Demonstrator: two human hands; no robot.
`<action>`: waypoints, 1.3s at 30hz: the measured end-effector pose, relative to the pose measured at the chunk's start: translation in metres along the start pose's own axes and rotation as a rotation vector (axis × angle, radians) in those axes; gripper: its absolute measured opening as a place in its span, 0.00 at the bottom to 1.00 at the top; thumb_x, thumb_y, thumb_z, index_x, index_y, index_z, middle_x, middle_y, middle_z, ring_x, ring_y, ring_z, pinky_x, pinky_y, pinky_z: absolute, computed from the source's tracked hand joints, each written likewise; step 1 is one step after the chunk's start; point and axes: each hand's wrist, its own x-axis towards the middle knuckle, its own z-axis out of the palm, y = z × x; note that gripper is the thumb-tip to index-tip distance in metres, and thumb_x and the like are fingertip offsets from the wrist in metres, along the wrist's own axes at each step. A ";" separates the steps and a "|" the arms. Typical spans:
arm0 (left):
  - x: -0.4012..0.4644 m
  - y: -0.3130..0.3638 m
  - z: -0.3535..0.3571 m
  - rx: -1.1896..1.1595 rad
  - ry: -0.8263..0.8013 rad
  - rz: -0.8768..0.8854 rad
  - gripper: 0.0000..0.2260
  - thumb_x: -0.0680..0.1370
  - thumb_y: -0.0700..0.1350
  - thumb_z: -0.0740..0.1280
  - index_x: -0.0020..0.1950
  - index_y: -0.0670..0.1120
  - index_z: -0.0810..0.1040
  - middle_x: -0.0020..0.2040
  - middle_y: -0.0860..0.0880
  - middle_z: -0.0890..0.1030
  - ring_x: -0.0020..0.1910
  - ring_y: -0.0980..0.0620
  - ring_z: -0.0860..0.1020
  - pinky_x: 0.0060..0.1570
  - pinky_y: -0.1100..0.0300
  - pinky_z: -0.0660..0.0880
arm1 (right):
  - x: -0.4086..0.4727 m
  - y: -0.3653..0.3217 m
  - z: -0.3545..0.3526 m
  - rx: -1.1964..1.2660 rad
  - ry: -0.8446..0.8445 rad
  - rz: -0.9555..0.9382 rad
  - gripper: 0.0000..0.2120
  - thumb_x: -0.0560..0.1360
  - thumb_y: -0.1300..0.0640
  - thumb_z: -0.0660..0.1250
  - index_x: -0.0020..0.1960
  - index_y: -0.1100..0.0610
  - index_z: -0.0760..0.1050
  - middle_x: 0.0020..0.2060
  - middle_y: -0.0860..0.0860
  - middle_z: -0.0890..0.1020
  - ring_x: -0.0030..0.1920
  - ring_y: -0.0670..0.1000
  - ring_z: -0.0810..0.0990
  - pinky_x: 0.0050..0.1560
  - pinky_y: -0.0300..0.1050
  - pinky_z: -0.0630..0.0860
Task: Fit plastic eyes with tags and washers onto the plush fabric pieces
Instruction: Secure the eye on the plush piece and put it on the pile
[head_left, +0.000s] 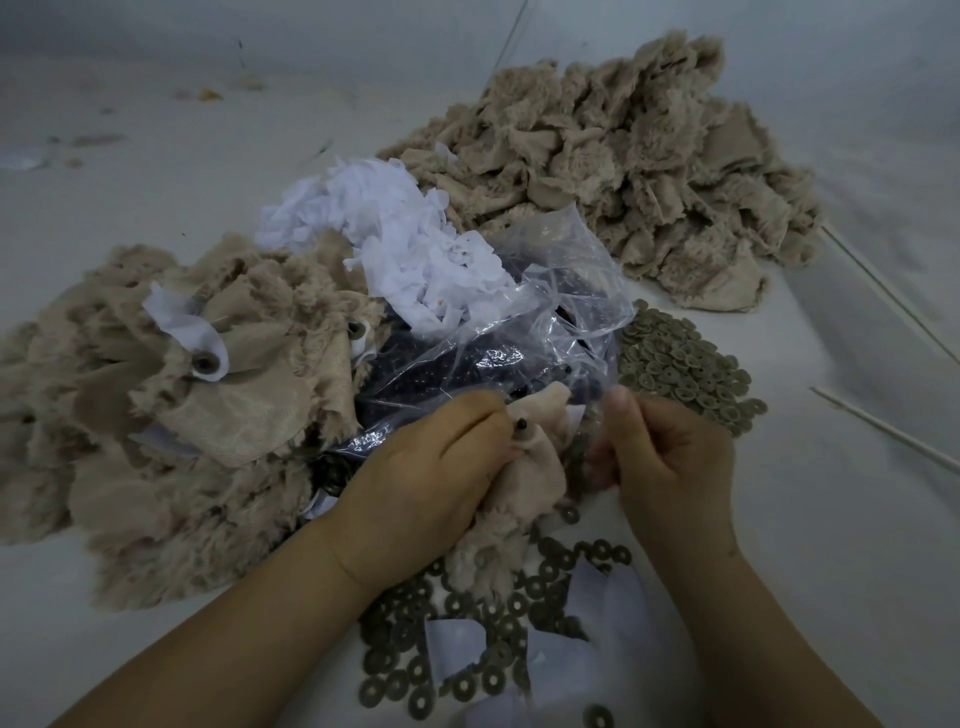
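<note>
Midway, by the look of it: in the head view, the left hand (431, 462) grips a plush piece (540, 452) with the black post of an eye (519, 427) poking up through the fabric at its fingertips. The right hand (670, 457), just beside it, has its fingers curled as if pinching something small and pale; blur hides what, so a tag or washer is only a guess. Beyond the left hand lies a heap of done pieces (171, 395), at least two showing a white tag and washer seated. Ahead of both hands sits a clear bag of eyes (498, 358), with loose white tags (395, 228) behind it. Far beyond the right hand, a larger pile of bare plush (623, 161) suggests most of the work remains. Washers (685, 358) lie just past the right hand, and more are scattered between the wrists.
</note>
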 end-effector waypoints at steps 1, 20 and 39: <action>-0.002 0.000 -0.001 0.006 0.005 -0.008 0.08 0.79 0.36 0.65 0.56 0.36 0.78 0.53 0.37 0.81 0.47 0.41 0.81 0.46 0.49 0.80 | 0.001 -0.001 -0.003 -0.025 -0.054 0.049 0.28 0.79 0.40 0.61 0.29 0.57 0.78 0.21 0.50 0.78 0.22 0.50 0.78 0.25 0.47 0.75; 0.016 0.033 -0.006 -0.456 0.073 -0.712 0.21 0.73 0.61 0.67 0.35 0.43 0.76 0.29 0.48 0.77 0.28 0.54 0.74 0.30 0.58 0.71 | 0.002 -0.020 0.002 0.990 -0.535 0.828 0.28 0.65 0.68 0.69 0.64 0.73 0.71 0.50 0.65 0.81 0.48 0.60 0.81 0.53 0.54 0.78; 0.015 0.032 0.005 -0.779 0.250 -1.007 0.09 0.77 0.39 0.69 0.36 0.43 0.81 0.33 0.38 0.81 0.31 0.48 0.76 0.36 0.54 0.77 | -0.006 -0.023 0.015 1.044 -0.492 0.903 0.17 0.74 0.58 0.65 0.58 0.70 0.80 0.56 0.68 0.82 0.53 0.62 0.84 0.55 0.53 0.82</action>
